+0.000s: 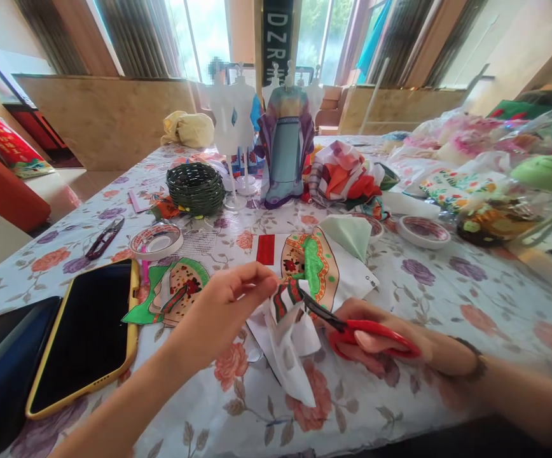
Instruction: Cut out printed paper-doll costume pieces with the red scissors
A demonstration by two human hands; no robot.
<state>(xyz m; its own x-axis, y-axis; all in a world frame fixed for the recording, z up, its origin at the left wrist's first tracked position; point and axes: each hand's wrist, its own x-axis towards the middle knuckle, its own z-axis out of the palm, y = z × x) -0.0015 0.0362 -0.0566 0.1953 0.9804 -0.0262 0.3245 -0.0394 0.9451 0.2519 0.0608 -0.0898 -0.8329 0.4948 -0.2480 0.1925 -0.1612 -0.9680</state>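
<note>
My left hand [231,302] pinches the edge of a white paper piece [288,356] printed with green, red and white stripes. Red-handled scissors [381,338] sit in my right hand [376,327], their dark blades reaching to the striped part of that paper. How far the blades are parted is hard to make out. Behind the hands lies a printed sheet [352,273] with a peach and green scalloped pattern and a red rectangle. Left of my left hand rests a cut-out paper garment piece [187,286] in green and peach.
Phones [85,331] lie at the left, near thread snips [105,239]. Tape rolls [156,240], a dark woven basket [194,188], white dress forms [231,121], a blue-purple robe [285,152] and bundled cloth [345,175] stand farther back. Plastic bags [467,184] cover the right side of the flowered tablecloth.
</note>
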